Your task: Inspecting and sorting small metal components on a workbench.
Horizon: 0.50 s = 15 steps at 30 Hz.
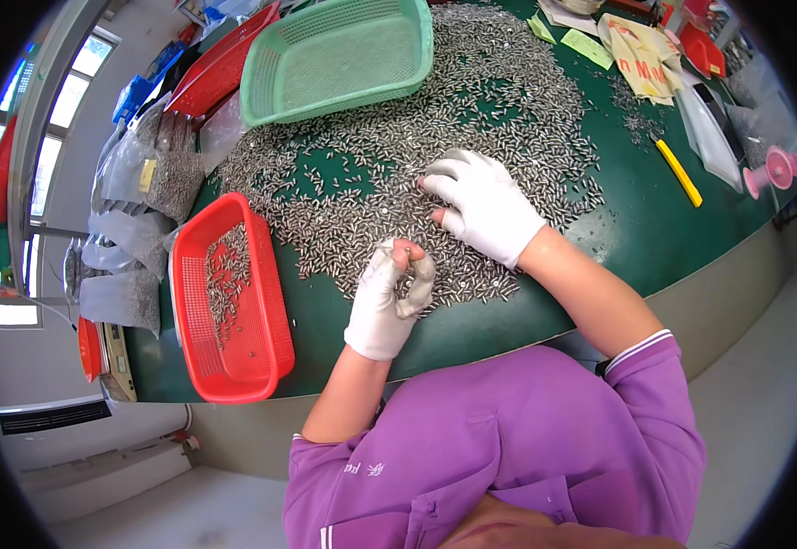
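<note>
Near the table's [632, 252] front edge, my left hand [387, 297] curls thumb to finger, whether on anything I can't tell; beyond it, my right hand [490, 203], half open, gripping nothing visible, lies over pins [476, 285] spread toward the back edge. Light fingers and thin layers should work best. At the far right, red letters mark a cream bag [638, 57].
</note>
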Tool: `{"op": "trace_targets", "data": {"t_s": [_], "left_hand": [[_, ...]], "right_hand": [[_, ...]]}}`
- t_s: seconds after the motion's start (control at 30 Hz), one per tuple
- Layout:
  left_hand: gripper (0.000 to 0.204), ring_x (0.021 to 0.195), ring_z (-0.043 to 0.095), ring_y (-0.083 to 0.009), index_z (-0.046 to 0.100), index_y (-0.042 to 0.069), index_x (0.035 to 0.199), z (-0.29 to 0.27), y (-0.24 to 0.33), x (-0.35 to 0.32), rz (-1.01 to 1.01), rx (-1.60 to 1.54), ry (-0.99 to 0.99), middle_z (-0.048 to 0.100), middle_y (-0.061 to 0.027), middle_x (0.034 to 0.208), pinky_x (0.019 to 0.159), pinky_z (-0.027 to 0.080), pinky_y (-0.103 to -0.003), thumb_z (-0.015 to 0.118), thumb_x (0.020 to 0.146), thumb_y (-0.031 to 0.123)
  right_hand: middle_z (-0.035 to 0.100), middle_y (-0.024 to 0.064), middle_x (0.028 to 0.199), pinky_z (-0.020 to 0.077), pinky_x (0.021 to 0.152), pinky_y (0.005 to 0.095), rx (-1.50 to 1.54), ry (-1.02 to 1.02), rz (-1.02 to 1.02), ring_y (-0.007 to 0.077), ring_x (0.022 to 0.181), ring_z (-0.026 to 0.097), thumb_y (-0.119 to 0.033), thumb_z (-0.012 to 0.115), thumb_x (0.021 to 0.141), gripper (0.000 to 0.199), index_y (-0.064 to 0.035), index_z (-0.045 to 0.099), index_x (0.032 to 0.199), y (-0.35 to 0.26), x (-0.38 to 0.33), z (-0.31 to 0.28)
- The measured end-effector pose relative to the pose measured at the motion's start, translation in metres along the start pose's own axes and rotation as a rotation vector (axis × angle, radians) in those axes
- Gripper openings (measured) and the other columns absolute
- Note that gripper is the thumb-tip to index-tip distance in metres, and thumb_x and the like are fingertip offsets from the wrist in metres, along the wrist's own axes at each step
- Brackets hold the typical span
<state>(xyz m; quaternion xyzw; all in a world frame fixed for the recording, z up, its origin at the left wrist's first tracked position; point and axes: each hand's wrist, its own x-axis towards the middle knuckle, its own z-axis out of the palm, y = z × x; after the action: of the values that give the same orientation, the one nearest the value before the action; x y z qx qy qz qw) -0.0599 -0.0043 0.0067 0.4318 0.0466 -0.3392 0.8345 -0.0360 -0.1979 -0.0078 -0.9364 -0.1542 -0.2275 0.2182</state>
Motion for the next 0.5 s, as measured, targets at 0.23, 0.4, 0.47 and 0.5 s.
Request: {"op": "trace_targets", "data": {"t_s": [0.23,0.4,0.47,0.5], "left_hand": [[0.024,0.054,0.041,-0.0095,0.056,0.011,0.1,0.0026,-0.001,-0.0009,0.01,0.054,-0.032,0.053,-0.0033,0.082,0.047,0.03,-0.02,0.061,0.089,0.032],[0.027,0.057,0.042,-0.0094,0.055,0.012,0.104,-0.002,-0.0013,-0.0008,0.04,0.034,-0.093,0.053,-0.0033,0.088,0.05,0.031,-0.021,0.063,0.088,0.033],[0.028,0.058,0.042,-0.0093,0.055,0.013,0.104,-0.0033,-0.0003,0.0,0.003,-0.047,-0.051,0.054,-0.0028,0.09,0.049,0.032,-0.021,0.064,0.087,0.034],[0.028,0.058,0.042,-0.0093,0.055,0.013,0.104,-0.0041,-0.0005,0.0007,0.005,-0.048,-0.05,0.054,-0.0028,0.09,0.049,0.032,-0.021,0.064,0.087,0.034]], "right_hand": [[0.061,0.0034,0.094,0.0432,0.085,0.0392,0.058,-0.182,-0.013,0.0228,0.099,0.056,-0.026,0.062,0.077,0.014,-0.0152,0.067,0.084,0.0006,0.0019,-0.0026],[0.061,0.0049,0.089,0.0446,0.081,0.0385,0.121,-0.101,-0.034,0.0241,0.094,0.057,-0.023,0.061,0.079,0.01,-0.0131,0.065,0.079,-0.0009,0.0007,-0.0009],[0.061,0.0061,0.09,0.0454,0.082,0.0383,0.184,-0.058,-0.044,0.025,0.094,0.057,-0.021,0.061,0.08,0.01,-0.0116,0.064,0.08,-0.0009,0.0009,-0.0022],[0.061,0.0071,0.091,0.0454,0.084,0.0388,0.38,-0.066,-0.044,0.0269,0.097,0.057,-0.019,0.061,0.08,0.011,-0.0086,0.063,0.082,-0.0014,0.0016,-0.0045]]}}
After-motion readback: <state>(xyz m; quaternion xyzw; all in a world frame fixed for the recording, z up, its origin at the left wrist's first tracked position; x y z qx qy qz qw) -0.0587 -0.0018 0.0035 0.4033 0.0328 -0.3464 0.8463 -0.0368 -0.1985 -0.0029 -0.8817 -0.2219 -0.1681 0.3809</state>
